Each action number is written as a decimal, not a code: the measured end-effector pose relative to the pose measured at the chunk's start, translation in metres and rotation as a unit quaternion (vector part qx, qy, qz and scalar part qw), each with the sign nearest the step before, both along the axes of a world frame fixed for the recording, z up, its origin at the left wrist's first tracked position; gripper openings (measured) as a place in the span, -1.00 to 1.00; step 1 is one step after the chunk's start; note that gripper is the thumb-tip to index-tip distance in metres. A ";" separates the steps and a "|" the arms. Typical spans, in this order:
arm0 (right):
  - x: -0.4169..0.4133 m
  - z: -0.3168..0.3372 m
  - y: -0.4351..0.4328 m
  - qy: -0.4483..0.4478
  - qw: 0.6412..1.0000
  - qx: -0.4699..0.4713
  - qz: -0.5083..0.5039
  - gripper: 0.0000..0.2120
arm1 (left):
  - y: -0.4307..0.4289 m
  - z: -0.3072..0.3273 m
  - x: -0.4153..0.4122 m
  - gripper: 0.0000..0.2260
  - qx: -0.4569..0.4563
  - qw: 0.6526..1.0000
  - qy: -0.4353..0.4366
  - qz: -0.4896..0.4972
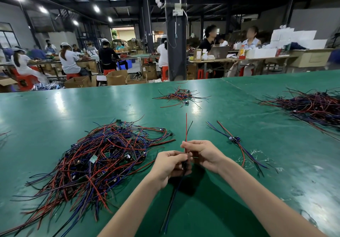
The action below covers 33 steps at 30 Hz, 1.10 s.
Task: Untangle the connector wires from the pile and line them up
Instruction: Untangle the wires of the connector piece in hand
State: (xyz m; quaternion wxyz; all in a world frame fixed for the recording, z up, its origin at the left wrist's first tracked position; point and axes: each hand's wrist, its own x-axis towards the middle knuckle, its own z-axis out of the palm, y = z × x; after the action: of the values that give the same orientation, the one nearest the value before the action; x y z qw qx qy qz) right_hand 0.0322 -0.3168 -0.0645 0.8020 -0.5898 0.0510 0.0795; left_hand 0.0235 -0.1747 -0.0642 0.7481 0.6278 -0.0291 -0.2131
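A big tangled pile of red, blue and black connector wires with small circuit boards lies on the green table to my left. My left hand and my right hand meet above the table and both pinch one connector wire. Its red and black leads stick up past my fingers, and its dark leads hang down toward me. To the right lie two laid-out wires side by side, apart from the pile.
A small wire heap sits further back at the centre, and a large heap at the right edge. The green table runs to a far edge, with a dark pillar and seated workers beyond.
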 end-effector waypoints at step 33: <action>0.030 -0.007 -0.038 -0.029 0.971 -0.047 -0.234 -0.80 | -0.006 0.003 -0.008 -0.87 0.028 0.996 -0.020 -0.079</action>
State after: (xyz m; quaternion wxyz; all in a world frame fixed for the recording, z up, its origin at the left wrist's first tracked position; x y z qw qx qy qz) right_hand 0.0621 -0.3552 -0.0713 0.7705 -0.6009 0.1683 -0.1301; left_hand 0.0157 -0.1803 -0.0613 0.7105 0.6483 -0.0877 -0.2594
